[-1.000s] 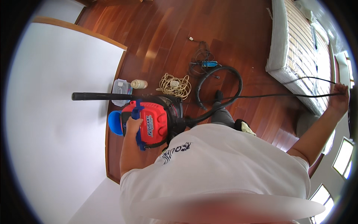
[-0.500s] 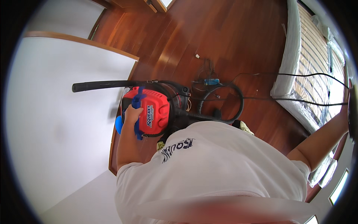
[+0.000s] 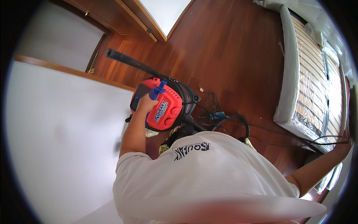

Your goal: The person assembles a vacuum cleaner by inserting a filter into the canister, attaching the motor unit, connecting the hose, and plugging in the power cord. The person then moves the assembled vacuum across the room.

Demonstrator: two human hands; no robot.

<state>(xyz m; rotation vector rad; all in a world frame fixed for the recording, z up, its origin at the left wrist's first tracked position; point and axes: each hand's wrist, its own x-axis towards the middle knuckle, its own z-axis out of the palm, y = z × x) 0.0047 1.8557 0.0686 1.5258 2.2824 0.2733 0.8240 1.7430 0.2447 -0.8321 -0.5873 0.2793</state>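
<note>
My left hand (image 3: 148, 104) is closed around the blue carrying handle (image 3: 157, 91) on top of a red and black canister vacuum cleaner (image 3: 172, 106). A black hose tube (image 3: 136, 64) sticks out from its far side toward the upper left. At the far right rim my right hand (image 3: 345, 146) is stretched away from my body, small and dim. A black power cord (image 3: 320, 143) runs across to it, and its fingers look closed on the cord.
A white wall (image 3: 67, 130) stands close on the left, with a wooden door (image 3: 112, 16) beyond it. Cords and a light blue object (image 3: 217, 115) lie on the wood floor by the looped black hose (image 3: 244, 123). A plastic-wrapped slatted bed base (image 3: 307, 71) is at right.
The vacuum cleaner has turned and shifted right with my left hand on its handle, its tube now pointing farther up. My right hand and the cord have come lower in the picture.
</note>
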